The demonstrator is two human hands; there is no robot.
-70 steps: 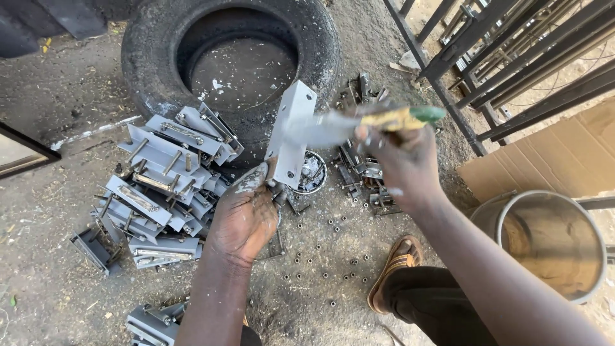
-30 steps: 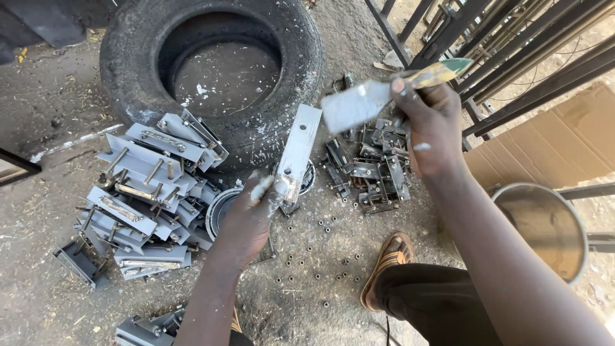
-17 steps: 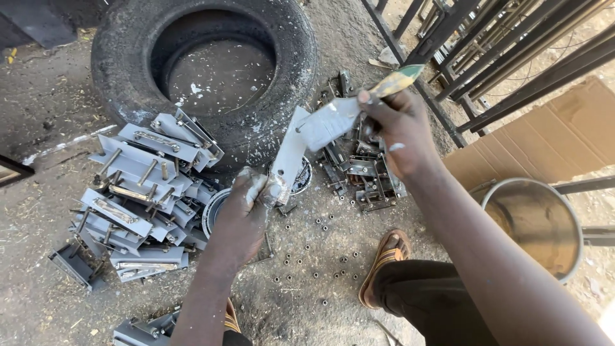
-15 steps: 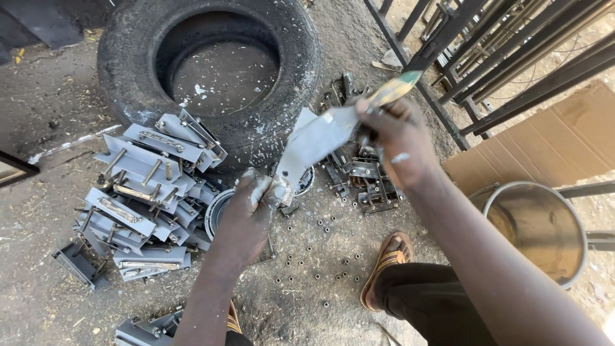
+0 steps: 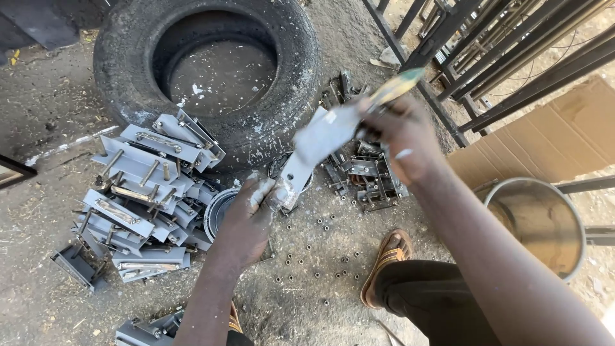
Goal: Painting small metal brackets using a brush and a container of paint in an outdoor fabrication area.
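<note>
The right hand (image 5: 400,138) is closed round the handle of a paintbrush (image 5: 359,118); its bristle end is smeared by motion, so where the bristles meet the metal is hard to make out. The left hand (image 5: 246,214), streaked with grey paint, pinches the lower end of a grey-painted metal bracket (image 5: 301,163), which tilts up off the ground towards the brush. The bracket's upper end blurs into the brush head. A paint tin (image 5: 218,211) sits just beside the left wrist, half hidden behind that hand. The stack of painted brackets (image 5: 138,192) lies to the left, leaning on the worn tyre (image 5: 205,64); its nearest pieces run off the bottom edge. Unpainted dark brackets (image 5: 362,176) lie under the right forearm, partly covered. Small nuts (image 5: 320,247) dot the bare dirt between the hands and the sandalled foot (image 5: 387,263). At right a metal bucket (image 5: 544,224) is cut by the arm, with cardboard (image 5: 557,138) and steel bars (image 5: 487,51) closing that side.
</note>
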